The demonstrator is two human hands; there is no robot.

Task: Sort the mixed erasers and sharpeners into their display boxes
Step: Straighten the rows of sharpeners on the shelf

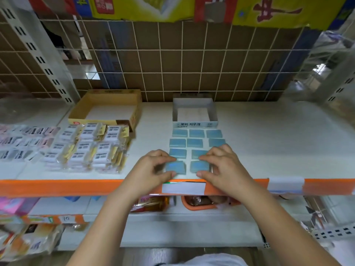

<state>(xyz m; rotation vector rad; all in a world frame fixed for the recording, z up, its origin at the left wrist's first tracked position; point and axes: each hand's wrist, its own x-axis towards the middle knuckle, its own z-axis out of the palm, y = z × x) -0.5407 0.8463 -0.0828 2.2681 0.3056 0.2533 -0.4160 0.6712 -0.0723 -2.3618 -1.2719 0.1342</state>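
Several flat blue erasers [196, 142] lie in rows on the white shelf, in front of an empty white display box [195, 123]. My left hand [151, 169] pinches the front-left blue eraser [175, 167] between thumb and fingers. My right hand [222, 167] pinches the front-right blue eraser [199, 166] the same way. To the left, several wrapped white erasers with yellow tags [96, 146] lie in rows before an empty yellow cardboard box [80, 110].
More small wrapped items [25, 143] cover the shelf's far left. An orange shelf edge [57, 187] with white label strips runs along the front. A wire grid backs the shelf. Lower shelves hold packaged goods [151, 204].
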